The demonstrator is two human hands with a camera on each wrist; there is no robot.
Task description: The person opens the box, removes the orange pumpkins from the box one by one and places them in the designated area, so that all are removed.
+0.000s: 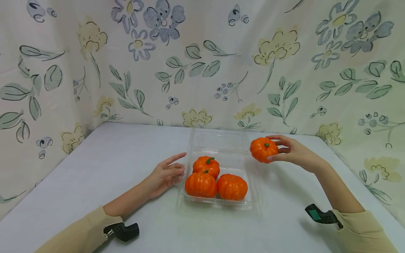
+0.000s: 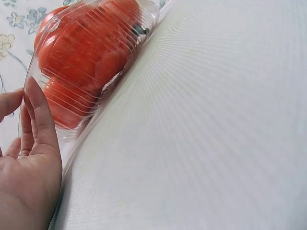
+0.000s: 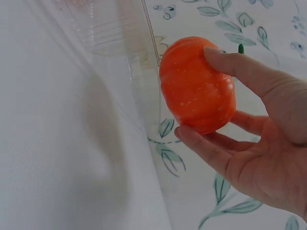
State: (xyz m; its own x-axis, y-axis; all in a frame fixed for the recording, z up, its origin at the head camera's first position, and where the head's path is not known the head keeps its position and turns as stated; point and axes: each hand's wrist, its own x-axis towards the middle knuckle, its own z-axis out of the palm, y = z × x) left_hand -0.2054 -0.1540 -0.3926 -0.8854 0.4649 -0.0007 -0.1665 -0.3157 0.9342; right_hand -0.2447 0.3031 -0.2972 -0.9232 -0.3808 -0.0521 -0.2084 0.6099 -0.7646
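Note:
In the head view my right hand (image 1: pixel 292 153) holds an orange toy pumpkin (image 1: pixel 263 149) with a green stem, raised over the right side of a clear plastic container (image 1: pixel 232 167). Thumb and fingers grip it from opposite sides, as the right wrist view shows around the pumpkin (image 3: pixel 196 86). Three similar pumpkins sit inside the container: one behind (image 1: pixel 204 166), one front left (image 1: pixel 200 185) and one front right (image 1: pixel 232 187). My left hand (image 1: pixel 166 177) is at the container's left side, fingers extended. The left wrist view has its fingertips against the clear rim.
The container's clear lid (image 1: pixel 218 140) lies folded back behind it. Everything stands on a white table (image 1: pixel 126 154), with a flower-patterned cloth (image 1: pixel 202 80) hanging at the back and sides. A black device (image 1: pixel 121 232) is worn at each sleeve cuff.

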